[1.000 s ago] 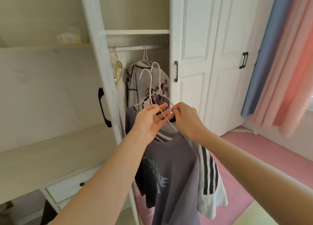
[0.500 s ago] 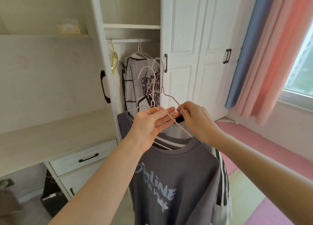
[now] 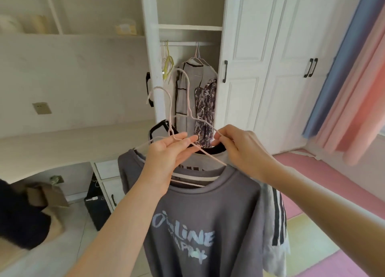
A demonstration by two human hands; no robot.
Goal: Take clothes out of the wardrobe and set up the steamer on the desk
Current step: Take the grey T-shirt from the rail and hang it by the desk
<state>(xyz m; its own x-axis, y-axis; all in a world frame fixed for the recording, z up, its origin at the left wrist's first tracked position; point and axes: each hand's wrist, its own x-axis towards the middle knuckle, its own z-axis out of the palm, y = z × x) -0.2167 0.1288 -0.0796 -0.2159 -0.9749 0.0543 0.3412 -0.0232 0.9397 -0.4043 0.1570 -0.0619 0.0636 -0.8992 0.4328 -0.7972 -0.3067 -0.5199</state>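
Note:
A grey printed T-shirt (image 3: pixel 200 224) hangs in front of me on thin pale wire hangers (image 3: pixel 188 110). A white shirt with black stripes (image 3: pixel 275 220) hangs behind it. My left hand (image 3: pixel 168 158) grips the hangers at their necks. My right hand (image 3: pixel 239 149) pinches a hanger's wire arm just to the right. Both hold the clothes out in front of the open wardrobe (image 3: pixel 189 29), where a grey garment (image 3: pixel 187 93) and a patterned one (image 3: pixel 205 110) still hang on the rail. The desk (image 3: pixel 62 143) lies to the left. No steamer is visible.
Yellow empty hangers (image 3: pixel 167 64) hang at the rail's left end. The wardrobe's open door edge (image 3: pixel 152 58) stands beside the desk. White drawers (image 3: pixel 108 181), a black box (image 3: pixel 98 208) and a brown bag (image 3: pixel 48 195) sit under the desk. Blue and pink curtains (image 3: pixel 350 68) hang at right.
Both hands have drawn the hangers and clothes away from the wardrobe. My view has swung left, bringing more of the desk into sight.

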